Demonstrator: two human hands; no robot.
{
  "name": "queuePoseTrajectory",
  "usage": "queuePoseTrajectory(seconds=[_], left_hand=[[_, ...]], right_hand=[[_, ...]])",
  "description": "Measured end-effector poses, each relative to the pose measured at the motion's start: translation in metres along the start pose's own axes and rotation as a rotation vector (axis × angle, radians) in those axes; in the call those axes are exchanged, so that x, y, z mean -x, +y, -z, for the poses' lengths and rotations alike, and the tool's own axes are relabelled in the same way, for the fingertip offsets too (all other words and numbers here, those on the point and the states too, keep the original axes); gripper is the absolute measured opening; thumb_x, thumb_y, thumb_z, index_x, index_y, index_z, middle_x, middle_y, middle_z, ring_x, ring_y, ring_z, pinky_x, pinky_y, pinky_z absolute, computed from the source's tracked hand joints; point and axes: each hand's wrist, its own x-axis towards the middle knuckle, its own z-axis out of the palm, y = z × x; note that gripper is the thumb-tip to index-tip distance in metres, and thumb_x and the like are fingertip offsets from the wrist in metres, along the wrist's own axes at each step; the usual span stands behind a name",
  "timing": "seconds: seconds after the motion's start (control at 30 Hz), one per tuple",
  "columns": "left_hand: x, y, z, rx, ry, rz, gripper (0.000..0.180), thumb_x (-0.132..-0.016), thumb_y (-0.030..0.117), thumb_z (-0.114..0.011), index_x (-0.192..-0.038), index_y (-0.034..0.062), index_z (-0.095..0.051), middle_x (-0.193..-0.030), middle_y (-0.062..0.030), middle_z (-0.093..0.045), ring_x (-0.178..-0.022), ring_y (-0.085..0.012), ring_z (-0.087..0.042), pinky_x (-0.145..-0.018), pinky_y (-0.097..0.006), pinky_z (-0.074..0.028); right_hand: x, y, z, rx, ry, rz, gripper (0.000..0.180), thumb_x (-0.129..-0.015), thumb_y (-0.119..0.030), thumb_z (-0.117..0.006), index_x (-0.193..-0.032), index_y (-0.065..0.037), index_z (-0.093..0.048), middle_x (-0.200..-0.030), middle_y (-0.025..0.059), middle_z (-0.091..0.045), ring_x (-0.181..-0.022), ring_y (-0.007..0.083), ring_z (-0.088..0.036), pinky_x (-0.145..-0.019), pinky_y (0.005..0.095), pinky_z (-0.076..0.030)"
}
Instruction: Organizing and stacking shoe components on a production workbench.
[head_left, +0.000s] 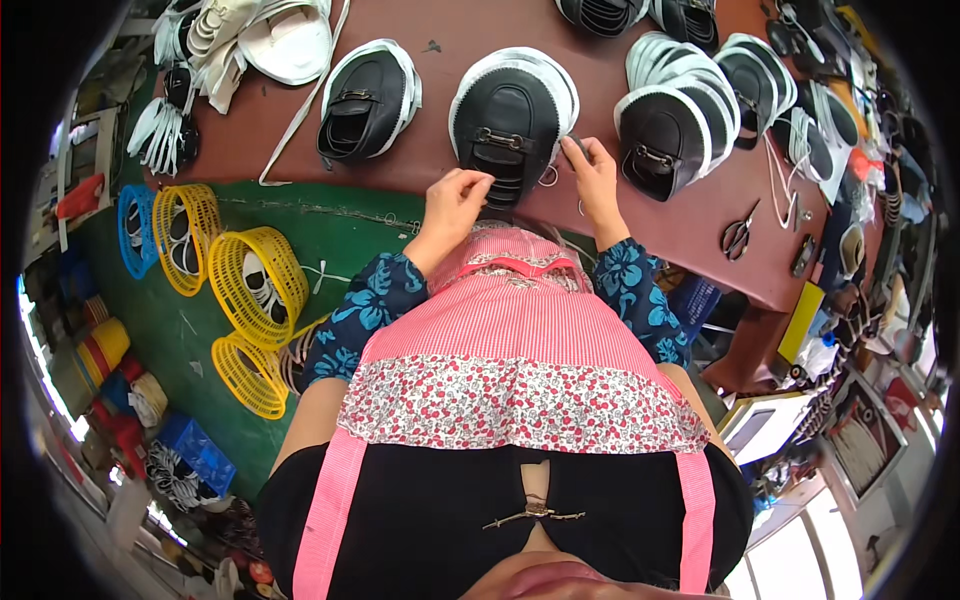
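Black shoe uppers, centre stack: several nested pieces with white edging, lying on the table just ahead of the person, between the two hands; lower end near the table's front edge.
Ornament: metal bar fitting across the top upper.
Left hand: at the lower left of the centre stack; thumb and fingertips drawn together; too small to tell whether anything is pinched.
Right hand: at the stack's right edge; thumb and forefinger near each other, a small dark thing showing between them; cannot tell whether they are clamped on it.
Neighbouring stacks: black uppers with white edging, one to the left, a longer fanned row to the right.
Table: reddish-brown.
Scissors: dark-handled, on the table, right side, well apart from the hands.
Pale uppers: heaped at upper left, a long white strip beside them.
Yellow basket: perforated, left of the person, shoe parts inside.
Apron: pink, with a floral band.
Sleeves: dark blue, lighter blue flowers.
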Motion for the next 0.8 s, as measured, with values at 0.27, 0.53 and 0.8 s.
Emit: queuePoseTrajectory(seconds=[0.27, 0.53, 0.8], left_hand=[[0.001, 0.001, -0.044, -0.059, -0.104, -0.007, 0.026, -0.103, 0.016, -0.082, -0.122, -0.0017, -0.082, -0.105, -0.0045, -0.079, -0.087, -0.0110, -0.074, -0.081, -0.027, -0.060], [0.010, 0.000, -0.023, 0.079, -0.063, 0.122, 0.024, -0.100, 0.014, -0.084, -0.118, -0.0001, -0.078, -0.104, -0.0024, -0.078, -0.090, -0.0088, -0.069, -0.085, -0.027, -0.057], [0.039, -0.005, 0.026, 0.804, -0.067, 0.342, 0.041, -0.103, 0.010, -0.079, -0.139, -0.0002, -0.066, -0.132, -0.0087, -0.076, -0.120, -0.0193, -0.072, -0.110, -0.035, -0.054]], right_hand=[[0.013, 0.001, 0.001, -0.019, -0.010, 0.043, 0.025, -0.107, -0.025, -0.082, -0.098, -0.001, -0.075, -0.085, -0.0033, -0.071, -0.079, 0.0042, -0.060, -0.071, 0.0243, -0.047], [0.021, -0.002, -0.002, -0.121, -0.054, 0.014, 0.020, -0.107, -0.021, -0.081, -0.100, -0.004, -0.075, -0.089, -0.0032, -0.072, -0.080, 0.0040, -0.060, -0.071, 0.0235, -0.048], [0.001, 0.017, 0.002, -0.113, 0.059, -0.021, 0.020, -0.107, -0.022, -0.081, -0.102, -0.003, -0.076, -0.090, -0.0041, -0.071, -0.079, 0.0036, -0.059, -0.071, 0.0228, -0.047]])
